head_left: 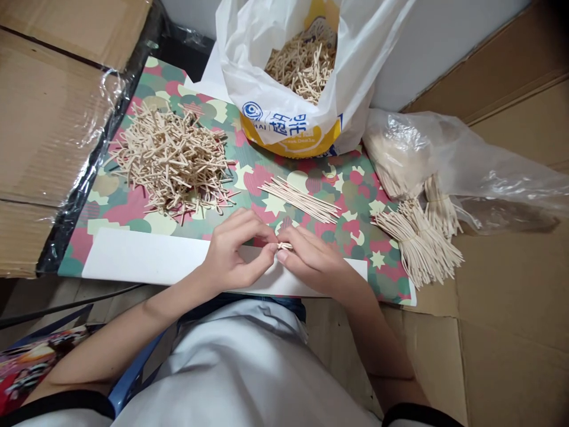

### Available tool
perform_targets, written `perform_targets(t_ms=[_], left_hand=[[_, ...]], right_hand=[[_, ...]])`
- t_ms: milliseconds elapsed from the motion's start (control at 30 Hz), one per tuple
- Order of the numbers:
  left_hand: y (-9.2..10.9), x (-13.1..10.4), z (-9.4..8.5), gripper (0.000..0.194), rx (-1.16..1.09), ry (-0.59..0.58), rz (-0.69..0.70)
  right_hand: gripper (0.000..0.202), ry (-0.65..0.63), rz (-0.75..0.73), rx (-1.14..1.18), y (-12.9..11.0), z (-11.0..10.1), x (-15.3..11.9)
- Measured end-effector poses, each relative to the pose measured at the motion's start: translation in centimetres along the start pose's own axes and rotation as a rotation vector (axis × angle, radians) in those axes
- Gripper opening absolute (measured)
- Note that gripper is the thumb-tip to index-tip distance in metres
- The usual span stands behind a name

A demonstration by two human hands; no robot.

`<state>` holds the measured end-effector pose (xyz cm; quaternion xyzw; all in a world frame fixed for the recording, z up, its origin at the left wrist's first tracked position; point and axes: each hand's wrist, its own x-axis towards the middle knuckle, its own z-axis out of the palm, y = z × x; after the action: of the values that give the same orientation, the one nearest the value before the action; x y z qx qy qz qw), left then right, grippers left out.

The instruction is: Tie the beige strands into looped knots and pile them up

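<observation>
Near the front edge of the patterned sheet, my left hand [242, 246] and my right hand [311, 261] meet fingertip to fingertip. Both pinch a small looped piece of pale thin cord [285, 246], mostly covered by the fingers. Just beyond my hands lies a small row of straight pale strands [301, 199]. To the left is a large heap of short knotted or looped cord pieces [171, 157]. Tied bundles of straight strands [420, 240] rest at the right edge of the sheet.
A white plastic bag [293, 127] filled with similar looped pieces stands at the back. Beside it on the right is a clear plastic bag [471, 160]. Cardboard boxes [48, 118] flank the left; more cardboard [511, 284] lies right. A white strip [142, 255] runs along the front.
</observation>
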<state>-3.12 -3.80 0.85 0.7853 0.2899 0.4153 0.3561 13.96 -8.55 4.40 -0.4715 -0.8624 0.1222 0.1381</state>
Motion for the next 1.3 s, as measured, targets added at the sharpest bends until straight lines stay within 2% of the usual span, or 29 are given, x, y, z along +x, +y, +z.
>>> perform_targets(t_ms=[133,267,433,633,867,1033,1167,1300], left_hand=[[0.4,0.4,-0.7,0.004,0.181,-0.101,0.067],[0.9,1.0,-1.6,0.008,0.395,-0.209,0.201],[1.5,1.3,-2.1,0.011,0.492,-0.295,0.242],[1.9,1.8,-2.0,0.012,0.505,-0.398,0.186],[1.1,1.7,-0.5,0.010,0.544,-0.410,0.182],[0.7,1.9,-0.3,0.010,0.486,-0.371,0.175],[0.8,2.0,-0.7,0.007,0.323,-0.286,0.135],[0.9,1.8,-0.8,0.007,0.056,-0.225,0.013]], right_hand=[[0.027,0.037,-0.093,-0.242,-0.2,0.7,-0.1],[0.028,0.040,-0.076,-0.344,-0.4,0.9,-0.2],[0.030,-0.013,-0.096,-0.194,0.0,0.8,-0.4],[0.029,-0.082,0.014,0.042,0.1,0.9,-0.7],[0.023,-0.070,0.169,0.125,0.1,1.6,-0.8],[0.018,-0.085,0.303,0.313,0.1,1.4,-0.3],[0.016,-0.117,0.423,0.530,-0.2,0.4,0.3],[0.018,-0.138,0.484,0.771,-0.2,-0.1,0.1]])
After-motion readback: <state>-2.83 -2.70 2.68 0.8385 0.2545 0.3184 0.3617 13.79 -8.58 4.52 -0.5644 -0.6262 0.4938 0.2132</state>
